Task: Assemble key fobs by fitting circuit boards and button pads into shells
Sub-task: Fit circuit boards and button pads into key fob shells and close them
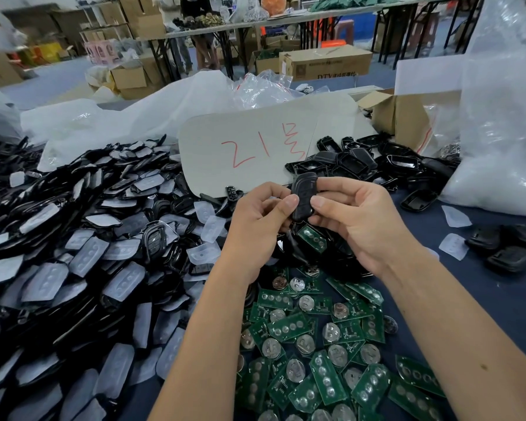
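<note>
Head view: a black key fob shell (303, 196) is held upright at the centre of the frame, above a dark blue table (480, 287). The left hand (257, 226) pinches its left edge with the thumb, and the right hand (356, 220) grips its right side with curled fingers. Green circuit boards (313, 344) lie in a heap at the lower centre. A big pile of shells with clear button pads (73, 253) fills the left. A cardboard sheet (255, 147) with red writing lies behind the hands. Boxes (325, 63) and long tables stand in the room at the top.
</note>
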A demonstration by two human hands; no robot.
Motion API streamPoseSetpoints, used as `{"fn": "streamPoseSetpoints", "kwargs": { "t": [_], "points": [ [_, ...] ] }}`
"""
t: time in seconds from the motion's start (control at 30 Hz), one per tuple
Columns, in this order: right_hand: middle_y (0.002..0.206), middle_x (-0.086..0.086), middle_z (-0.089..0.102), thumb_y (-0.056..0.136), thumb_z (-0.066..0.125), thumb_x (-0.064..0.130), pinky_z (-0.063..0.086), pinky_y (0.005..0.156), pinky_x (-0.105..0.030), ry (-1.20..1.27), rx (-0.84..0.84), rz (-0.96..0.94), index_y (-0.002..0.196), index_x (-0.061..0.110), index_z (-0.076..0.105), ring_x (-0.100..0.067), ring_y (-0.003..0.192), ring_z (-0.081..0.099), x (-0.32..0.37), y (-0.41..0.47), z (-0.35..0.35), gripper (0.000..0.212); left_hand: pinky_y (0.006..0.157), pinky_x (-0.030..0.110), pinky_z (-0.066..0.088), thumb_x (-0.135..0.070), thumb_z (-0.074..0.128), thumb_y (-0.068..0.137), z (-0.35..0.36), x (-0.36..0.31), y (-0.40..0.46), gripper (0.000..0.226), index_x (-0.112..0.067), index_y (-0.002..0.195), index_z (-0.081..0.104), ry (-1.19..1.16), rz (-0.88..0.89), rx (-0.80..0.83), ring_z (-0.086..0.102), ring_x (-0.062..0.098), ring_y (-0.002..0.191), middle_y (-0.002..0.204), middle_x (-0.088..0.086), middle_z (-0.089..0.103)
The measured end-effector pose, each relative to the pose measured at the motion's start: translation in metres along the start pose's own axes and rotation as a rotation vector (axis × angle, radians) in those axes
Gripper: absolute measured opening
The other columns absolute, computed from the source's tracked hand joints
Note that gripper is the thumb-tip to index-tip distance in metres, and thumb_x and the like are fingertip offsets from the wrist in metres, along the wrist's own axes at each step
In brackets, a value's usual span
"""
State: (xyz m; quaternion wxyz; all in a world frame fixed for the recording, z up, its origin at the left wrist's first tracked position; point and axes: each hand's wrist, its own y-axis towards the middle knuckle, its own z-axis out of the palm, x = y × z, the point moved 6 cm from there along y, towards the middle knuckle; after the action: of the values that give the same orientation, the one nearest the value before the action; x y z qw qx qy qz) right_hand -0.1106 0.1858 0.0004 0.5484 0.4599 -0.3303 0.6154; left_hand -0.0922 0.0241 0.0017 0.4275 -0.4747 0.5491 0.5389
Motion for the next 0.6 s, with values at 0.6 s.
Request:
{"fn": "streamPoseSetpoints", "kwargs": {
  "t": [0.6],
  "points": [
    [0.091, -0.01, 0.08, 0.088, 0.072, -0.007, 0.059, 0.068, -0.025, -0.03, -0.059, 0.017, 0.098, 0.01, 0.076, -0.016, 0.074, 0.073, -0.005, -0.005, 0.015, 0.02, 0.069, 0.019, 0.049, -0.014, 0.073, 0.095, -0.016, -0.002, -0.001, 0.015, -0.022, 0.082, 0.073, -0.011, -0.015, -0.058, 0.06, 0.004, 0.067, 0.075, -0.004, 0.071]
  ]
}}
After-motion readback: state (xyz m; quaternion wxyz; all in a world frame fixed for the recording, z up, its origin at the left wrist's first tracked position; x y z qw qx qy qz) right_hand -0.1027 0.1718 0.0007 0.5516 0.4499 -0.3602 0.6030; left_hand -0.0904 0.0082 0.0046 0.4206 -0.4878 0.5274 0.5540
